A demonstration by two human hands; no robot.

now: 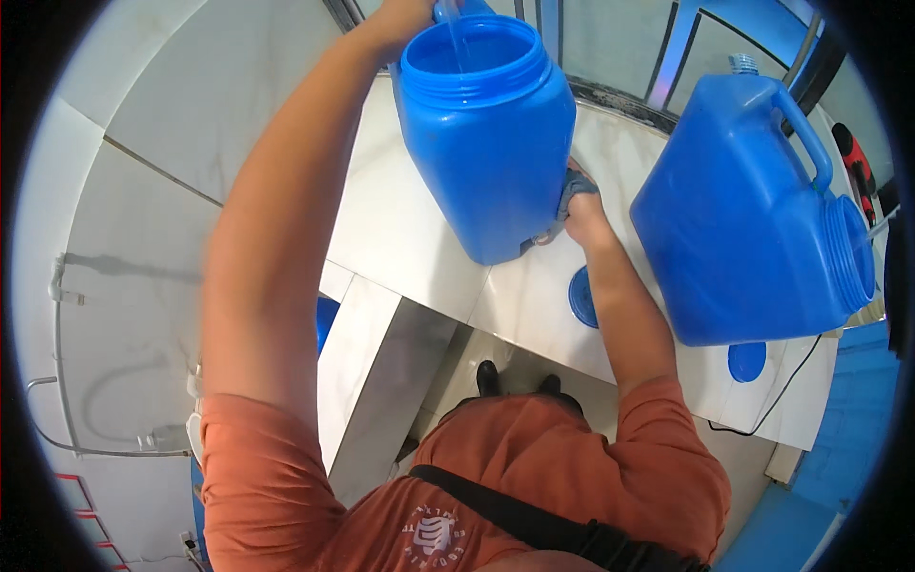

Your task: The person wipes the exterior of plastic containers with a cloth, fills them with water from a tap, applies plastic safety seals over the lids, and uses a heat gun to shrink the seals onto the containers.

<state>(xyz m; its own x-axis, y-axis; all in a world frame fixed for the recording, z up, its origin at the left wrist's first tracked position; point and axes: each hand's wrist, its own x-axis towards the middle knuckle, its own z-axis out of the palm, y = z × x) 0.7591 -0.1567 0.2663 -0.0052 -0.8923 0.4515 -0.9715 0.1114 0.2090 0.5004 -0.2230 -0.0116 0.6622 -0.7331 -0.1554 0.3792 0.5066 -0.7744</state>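
Observation:
A blue plastic water jug (477,162) stands tilted on the white tiled counter, its wide threaded mouth uncapped. A thin clear stream (457,43) runs down into that mouth. My left hand (408,17) is up at the top edge, beside the jug's rim; its fingers are cut off or hidden, so its grip does not show. Low on the jug's right side, my right hand (583,205) holds a grey cloth (574,189) against the wall. A round blue lid (583,297) lies on the counter beside my right forearm.
To the right is a second blue jug (753,219) with a handle and an uncapped wide mouth. Another blue lid (747,362) and a black cable (777,400) lie near the counter's front edge. A red-and-black tool (855,162) is at the far right. Glass panels (620,43) stand behind.

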